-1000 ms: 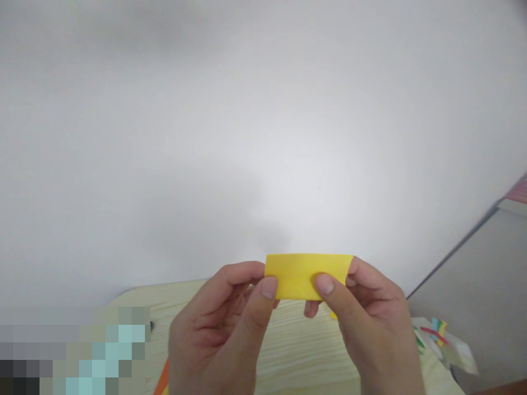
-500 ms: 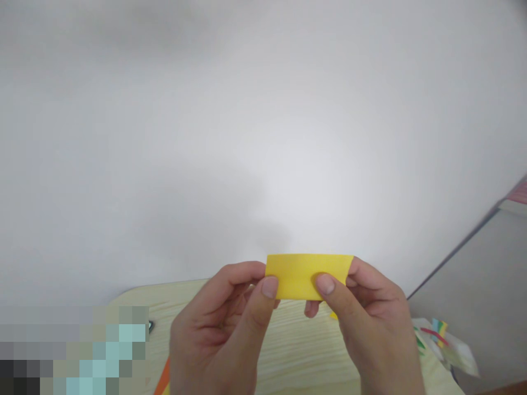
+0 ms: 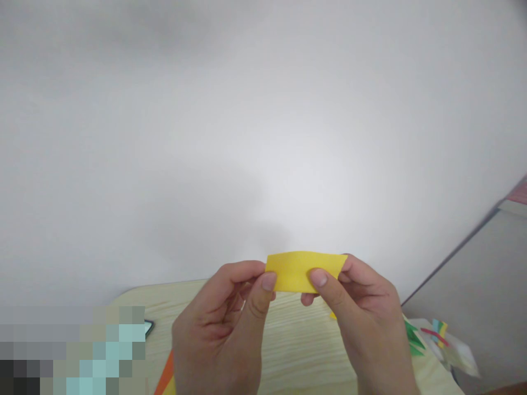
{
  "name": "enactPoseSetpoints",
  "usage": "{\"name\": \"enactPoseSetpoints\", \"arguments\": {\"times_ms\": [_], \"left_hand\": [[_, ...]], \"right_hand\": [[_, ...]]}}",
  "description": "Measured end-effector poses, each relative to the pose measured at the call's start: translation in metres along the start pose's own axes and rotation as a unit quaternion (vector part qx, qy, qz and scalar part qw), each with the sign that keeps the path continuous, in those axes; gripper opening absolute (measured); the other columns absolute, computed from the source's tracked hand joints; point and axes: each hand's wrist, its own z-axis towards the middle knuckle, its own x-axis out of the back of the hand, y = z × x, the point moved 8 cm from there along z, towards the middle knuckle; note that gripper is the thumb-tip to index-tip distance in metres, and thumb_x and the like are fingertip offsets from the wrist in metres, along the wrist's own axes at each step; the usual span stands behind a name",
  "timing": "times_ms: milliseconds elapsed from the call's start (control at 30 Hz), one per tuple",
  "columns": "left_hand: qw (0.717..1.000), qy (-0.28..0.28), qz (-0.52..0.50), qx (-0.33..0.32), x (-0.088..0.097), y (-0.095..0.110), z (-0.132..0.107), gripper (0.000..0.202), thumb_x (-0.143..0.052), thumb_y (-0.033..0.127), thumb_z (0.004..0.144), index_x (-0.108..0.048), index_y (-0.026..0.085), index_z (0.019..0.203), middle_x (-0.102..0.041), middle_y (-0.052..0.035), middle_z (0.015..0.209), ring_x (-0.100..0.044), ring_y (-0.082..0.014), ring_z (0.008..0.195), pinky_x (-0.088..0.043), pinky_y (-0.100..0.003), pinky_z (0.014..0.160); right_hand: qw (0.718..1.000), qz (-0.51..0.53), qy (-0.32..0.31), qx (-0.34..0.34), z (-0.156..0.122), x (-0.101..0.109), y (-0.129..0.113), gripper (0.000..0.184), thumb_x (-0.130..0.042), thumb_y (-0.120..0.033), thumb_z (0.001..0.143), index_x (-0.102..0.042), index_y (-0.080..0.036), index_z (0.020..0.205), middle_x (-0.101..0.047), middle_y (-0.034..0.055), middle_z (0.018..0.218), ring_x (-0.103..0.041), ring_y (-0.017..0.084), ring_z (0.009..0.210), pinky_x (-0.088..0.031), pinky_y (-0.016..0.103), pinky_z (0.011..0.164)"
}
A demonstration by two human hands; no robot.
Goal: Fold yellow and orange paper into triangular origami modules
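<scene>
A small yellow strip of paper (image 3: 290, 271) is held up above the table, slightly bowed along its length. My left hand (image 3: 224, 323) pinches its left end, thumb in front and fingers behind. Toward the right end, the thumb of my right hand (image 3: 362, 312) presses on the front face, with the other fingers behind the paper. Whether the strip is folded double cannot be made out. Under my right hand a bit of another yellow piece (image 3: 333, 315) peeks out.
The pale wooden table (image 3: 300, 345) meets a white wall (image 3: 288, 137). Orange paper (image 3: 165, 373) lies left of my left hand. Green paper pieces (image 3: 415, 337) and a clear plastic bag (image 3: 459, 351) with coloured strips are at right. A dark-edged device (image 3: 150, 328) shows beside a blurred-out patch.
My right hand has shifted slightly left and up, and the yellow paper bows more, its right end tilting. More of the green paper shows. My left hand stays nearly in place.
</scene>
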Motion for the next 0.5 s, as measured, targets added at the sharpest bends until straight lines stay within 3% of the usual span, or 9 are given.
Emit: {"name": "enactPoseSetpoints", "arguments": {"times_ms": [200,333,400,500], "left_hand": [[0.999,0.01,0.021,-0.029,0.001,0.001,0.002,0.006,-0.078,0.027,0.087,-0.074,0.023,0.09,-0.073,0.0037,0.073,-0.068,-0.0109,0.066,-0.056,-0.017,0.063],[0.992,-0.092,0.07,-0.041,-0.006,-0.002,0.01,0.002,-0.073,0.027,0.092,-0.073,0.025,0.093,-0.075,0.0045,0.079,-0.07,-0.0117,0.071,-0.056,-0.02,0.068],[0.98,-0.158,0.111,-0.055,-0.012,-0.003,0.011,0.002,-0.071,0.028,0.095,-0.072,0.026,0.095,-0.076,0.0045,0.083,-0.071,-0.0119,0.074,-0.056,-0.021,0.071],[0.963,-0.213,0.151,-0.065,-0.017,-0.003,0.009,0.005,-0.068,0.03,0.097,-0.072,0.027,0.098,-0.075,0.0043,0.086,-0.07,-0.0125,0.079,-0.055,-0.022,0.072]], "right_hand": [[1.0,-0.019,-0.015,-0.017,0.002,0.006,0.008,0.018,-0.081,-0.038,0.09,-0.078,-0.021,0.084,-0.076,0.0009,0.076,-0.069,0.014,0.07,-0.056,0.022,0.062],[0.995,-0.063,-0.051,-0.066,0.005,0.008,0.014,0.016,-0.079,-0.037,0.091,-0.078,-0.021,0.092,-0.076,0.0032,0.081,-0.068,0.016,0.071,-0.054,0.026,0.062],[0.993,-0.079,-0.054,-0.061,0.005,0.009,0.012,0.014,-0.079,-0.035,0.09,-0.079,-0.022,0.096,-0.078,0.0039,0.087,-0.069,0.017,0.074,-0.054,0.027,0.064],[0.994,-0.076,-0.071,-0.043,0.006,0.006,0.011,0.013,-0.079,-0.035,0.091,-0.078,-0.024,0.097,-0.078,0.0031,0.086,-0.068,0.015,0.073,-0.053,0.024,0.062]]}}
